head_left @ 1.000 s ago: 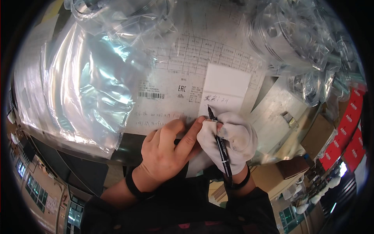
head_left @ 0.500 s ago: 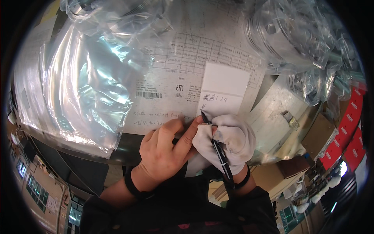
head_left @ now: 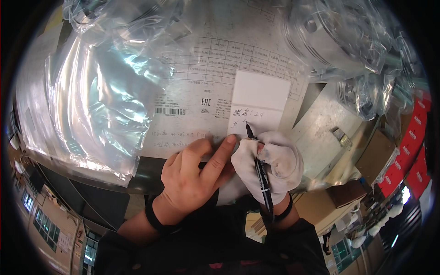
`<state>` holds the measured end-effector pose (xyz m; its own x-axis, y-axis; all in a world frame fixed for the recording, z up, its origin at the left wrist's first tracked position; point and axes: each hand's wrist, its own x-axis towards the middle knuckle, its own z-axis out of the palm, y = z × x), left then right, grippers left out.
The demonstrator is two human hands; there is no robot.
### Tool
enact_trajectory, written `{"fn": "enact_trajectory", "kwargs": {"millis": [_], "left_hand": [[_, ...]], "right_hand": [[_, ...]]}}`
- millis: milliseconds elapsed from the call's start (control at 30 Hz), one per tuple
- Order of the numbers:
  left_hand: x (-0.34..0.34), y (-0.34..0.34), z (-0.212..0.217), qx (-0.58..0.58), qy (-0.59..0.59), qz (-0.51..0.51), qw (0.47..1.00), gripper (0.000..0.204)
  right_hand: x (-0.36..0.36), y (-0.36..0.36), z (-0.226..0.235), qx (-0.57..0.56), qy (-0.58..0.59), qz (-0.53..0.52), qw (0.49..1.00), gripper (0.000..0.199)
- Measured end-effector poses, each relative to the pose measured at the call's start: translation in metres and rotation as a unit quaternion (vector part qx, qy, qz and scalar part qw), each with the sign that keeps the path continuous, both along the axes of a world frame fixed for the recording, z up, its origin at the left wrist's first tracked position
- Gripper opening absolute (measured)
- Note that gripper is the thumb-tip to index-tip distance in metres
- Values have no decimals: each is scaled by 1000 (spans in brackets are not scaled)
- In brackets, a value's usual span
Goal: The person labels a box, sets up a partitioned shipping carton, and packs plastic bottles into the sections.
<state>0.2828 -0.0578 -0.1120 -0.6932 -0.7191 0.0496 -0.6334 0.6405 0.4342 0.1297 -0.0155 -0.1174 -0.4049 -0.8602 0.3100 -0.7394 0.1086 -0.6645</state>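
A small white notepad (head_left: 262,89) lies on the table with lines of dark handwriting on its lower half. My right hand (head_left: 270,160), in a soiled white glove, is closed round a black marker pen (head_left: 262,181). The pen's tip meets the paper at the second written line. Bare, my left hand (head_left: 192,176) rests beside the notepad's lower left corner. Its index finger is stretched out, the tip at the paper's edge, while the other fingers bend loosely and hold nothing.
Under the notepad is a large printed sheet (head_left: 190,94) with a table and a barcode. Clear plastic bags (head_left: 105,101) cover the left side. More bags with ring-shaped parts (head_left: 339,36) lie at the far right. Cardboard boxes (head_left: 323,208) and red packaging (head_left: 403,151) stand at the right.
My right hand and the pen have moved slightly right along the second line, where more strokes now show. My left hand has barely moved. The view has shifted a little.
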Motion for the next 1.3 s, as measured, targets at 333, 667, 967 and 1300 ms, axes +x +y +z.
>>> {"fn": "enact_trajectory", "kwargs": {"millis": [333,667,967,1300], "left_hand": [[-1,1,0,1,11,4,1000,53],[-1,1,-1,6,15,8,1000,55],[-1,0,2,6,0,3,1000,57],[-2,0,1,-4,-5,2,1000,55]], "right_hand": [[0,0,-1,2,19,8,1000,34],[-1,0,-1,-11,-2,22,1000,36],[0,11,-1,-4,-71,-15,997,31],[-5,9,2,14,-71,4,997,24]]}}
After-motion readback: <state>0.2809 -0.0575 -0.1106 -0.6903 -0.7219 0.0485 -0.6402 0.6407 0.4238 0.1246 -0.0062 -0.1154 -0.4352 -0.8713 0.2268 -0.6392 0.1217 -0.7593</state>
